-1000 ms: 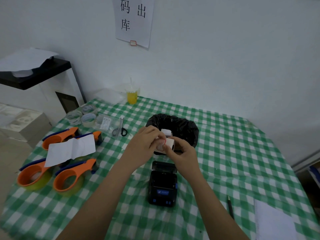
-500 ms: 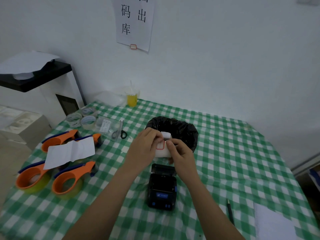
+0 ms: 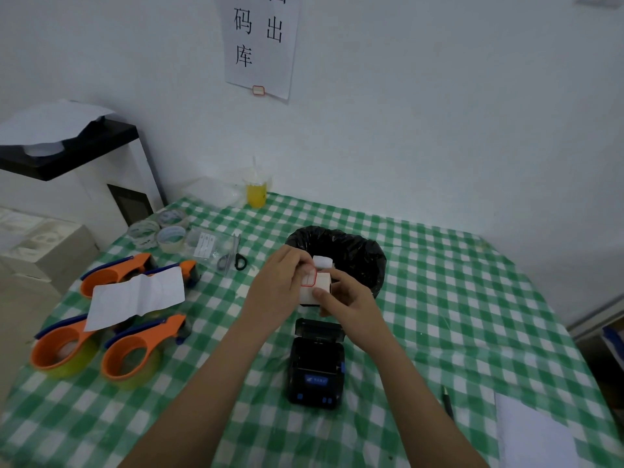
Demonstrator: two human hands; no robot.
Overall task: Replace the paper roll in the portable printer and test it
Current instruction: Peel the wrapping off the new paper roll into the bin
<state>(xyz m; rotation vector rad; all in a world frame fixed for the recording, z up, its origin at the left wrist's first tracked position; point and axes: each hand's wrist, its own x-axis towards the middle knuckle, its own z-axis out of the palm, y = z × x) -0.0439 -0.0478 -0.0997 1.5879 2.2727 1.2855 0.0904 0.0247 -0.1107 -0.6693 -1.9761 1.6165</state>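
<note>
from the head camera, both bare hands meet above the table with the green-and-white checked cloth (image 3: pixel 456 298), holding a small white paper roll with red-bordered labels (image 3: pixel 312 288) between them. the left hand (image 3: pixel 282 287) grips the roll's left side, its fingertips pinched on the loose leading label near the top, while the right hand (image 3: pixel 347 298) clasps the roll's right end with the thumb pressed on its front face. a short white strip of paper (image 3: pixel 322 262) stands up just behind the roll. the roll is held in the air, above and just beyond the small black portable printer with blue buttons (image 3: pixel 316 369), which sits on the cloth with its lid flipped open toward the far side. right behind the hands stands a round bin lined with a black plastic bag (image 3: pixel 358 253). to the left lie three orange tape dispensers with blue handles (image 3: pixel 128 352), partly covered by a creased white sheet of paper (image 3: pixel 135 297). beyond them are clear tape rolls (image 3: pixel 158 231), a clear plastic bag (image 3: pixel 206 244) and black-handled scissors (image 3: pixel 234 260). a cup of yellow drink (image 3: pixel 256 190) stands near the wall. a dark pen (image 3: pixel 448 401) and a white sheet (image 3: pixel 540 434) lie at the lower right, and a paper notice with chinese characters (image 3: pixel 261 42) hangs on the wall.
</note>
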